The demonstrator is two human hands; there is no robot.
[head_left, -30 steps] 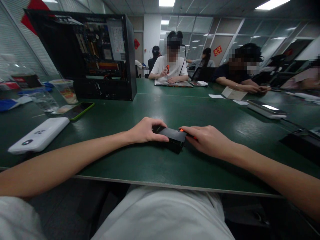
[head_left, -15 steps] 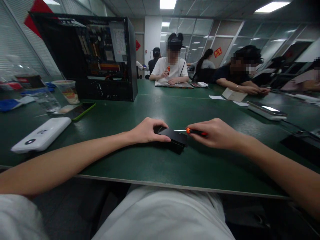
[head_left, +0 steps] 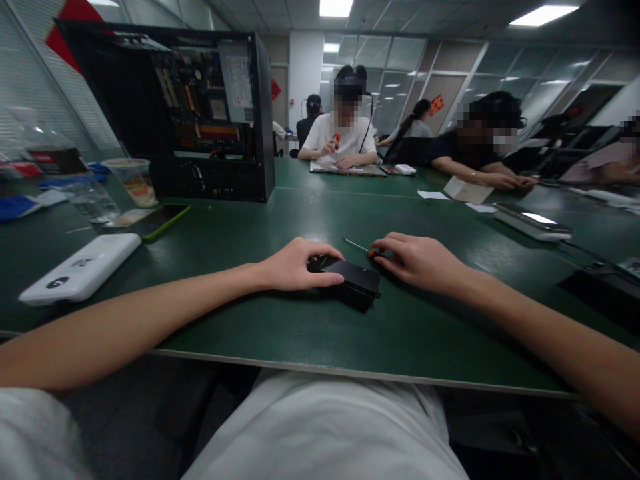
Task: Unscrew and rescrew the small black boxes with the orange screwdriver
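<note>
My left hand [head_left: 295, 263] is closed round the left end of a small black rectangular box [head_left: 357, 277], thumb along its top front edge. The box rests on the green table, and what it is exactly I cannot make out. To its right, my right hand [head_left: 417, 257] has its fingertips at the orange-and-black handle of a screwdriver [head_left: 373, 253]. The thin metal shaft points left and away from me, apart from the box. Part of the handle is hidden beneath the fingers.
An open computer case [head_left: 210, 113] stands at the left back. Nearer lie a white power bank [head_left: 83, 270], a phone [head_left: 167, 220], a plastic cup [head_left: 133, 180] and a bottle [head_left: 60, 160]. At right sits a white device [head_left: 533, 223]. Several people sit across the table [head_left: 310, 333].
The screwdriver has come away from the box and been lowered beside it, its shaft now angled away. My right fingers have loosened, and the box has shifted slightly right.
</note>
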